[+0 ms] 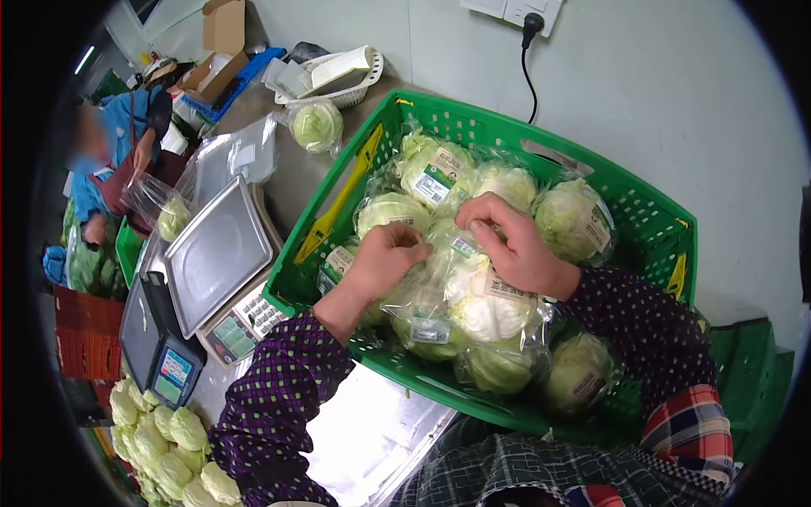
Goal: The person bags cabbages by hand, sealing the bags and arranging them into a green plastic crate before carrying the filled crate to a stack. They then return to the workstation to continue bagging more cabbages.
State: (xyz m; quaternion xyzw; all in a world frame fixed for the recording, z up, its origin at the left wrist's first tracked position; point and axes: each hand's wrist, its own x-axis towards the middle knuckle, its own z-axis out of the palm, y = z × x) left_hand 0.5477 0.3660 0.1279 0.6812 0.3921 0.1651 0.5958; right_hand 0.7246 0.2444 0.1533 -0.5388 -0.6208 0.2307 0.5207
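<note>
A large green crate (498, 118) holds several pale cabbage heads in clear plastic bags, most with printed labels. One whitish bagged cabbage (486, 304) lies on top in the middle, with a brown label on its side. My left hand (384, 264) is closed at the left of its clear bag, thumb and fingers pinched together at the plastic. My right hand (522, 249) is closed over the upper part of the same bag, fingers curled and thumb pressed in. The pinched plastic itself is mostly hidden by my fingers.
Left of the crate stands a scale with a metal tray (218, 258), beside a dark scale (160, 346). Unwrapped cabbages (165, 439) are piled at lower left. A co-worker in a blue sleeve (127, 127) handles a bagged cabbage (174, 218). A white basket (342, 95) stands behind.
</note>
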